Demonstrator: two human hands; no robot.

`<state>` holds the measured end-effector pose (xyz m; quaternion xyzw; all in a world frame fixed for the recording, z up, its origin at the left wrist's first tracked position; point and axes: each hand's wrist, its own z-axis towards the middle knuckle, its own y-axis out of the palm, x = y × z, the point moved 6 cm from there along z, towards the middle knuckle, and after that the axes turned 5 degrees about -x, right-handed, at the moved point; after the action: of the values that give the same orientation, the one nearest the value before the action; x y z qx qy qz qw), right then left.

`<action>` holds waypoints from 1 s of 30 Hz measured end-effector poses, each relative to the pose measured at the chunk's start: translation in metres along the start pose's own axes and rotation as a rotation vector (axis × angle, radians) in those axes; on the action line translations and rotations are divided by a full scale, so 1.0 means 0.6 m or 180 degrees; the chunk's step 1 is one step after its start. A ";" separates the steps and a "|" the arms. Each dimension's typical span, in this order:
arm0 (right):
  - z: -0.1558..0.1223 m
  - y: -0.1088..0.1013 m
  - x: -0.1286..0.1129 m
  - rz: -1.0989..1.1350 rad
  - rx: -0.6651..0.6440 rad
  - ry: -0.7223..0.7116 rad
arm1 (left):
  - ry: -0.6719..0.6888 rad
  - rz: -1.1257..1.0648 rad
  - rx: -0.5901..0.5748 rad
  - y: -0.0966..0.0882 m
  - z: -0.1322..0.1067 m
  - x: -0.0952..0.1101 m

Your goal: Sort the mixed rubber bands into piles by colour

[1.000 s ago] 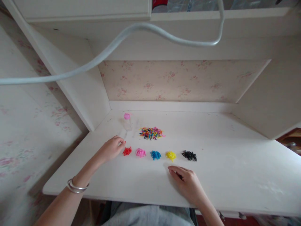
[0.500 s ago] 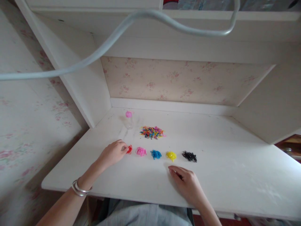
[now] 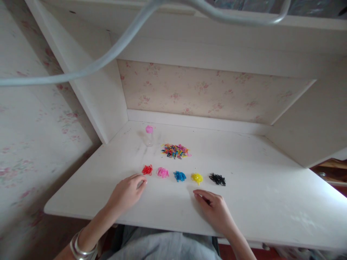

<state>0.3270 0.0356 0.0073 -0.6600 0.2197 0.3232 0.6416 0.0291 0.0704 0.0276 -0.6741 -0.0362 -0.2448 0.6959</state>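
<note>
- Left hand had shifted nearer since the last frame, off the red band pile; head view.
- Left: fingers curled, near side of red; couldn't tell if anything was pinched.
- Right hand: loosely curled on the desk, near side of yellow, unmoved; contents couldn't be told.
- Row continued left to right: pink pile, blue pile, yellow pile, black pile.
- Mixed pile sat farther back, pink-capped bottle upright to its left.
</note>
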 end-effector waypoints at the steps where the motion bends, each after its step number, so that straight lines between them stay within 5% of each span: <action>1: 0.002 -0.003 -0.004 0.0007 -0.0024 0.0031 | -0.0022 0.0030 -0.0032 0.009 -0.010 0.001; 9: 0.104 -0.041 -0.096 -0.1029 -0.0056 -0.0211 | 0.0032 0.0429 0.0029 0.039 -0.040 0.009; 16: 0.234 0.005 -0.071 -0.2049 -0.0399 0.0202 | 0.0131 0.0369 0.0092 0.038 -0.041 0.003; 30: 0.255 0.019 -0.043 -0.1916 -0.0506 0.0114 | 0.0197 0.0313 0.0091 0.036 -0.041 0.002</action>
<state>0.2789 0.1831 0.0221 -0.7491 -0.0003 0.1232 0.6509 0.0320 0.0460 0.0058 -0.6571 0.0150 -0.2305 0.7175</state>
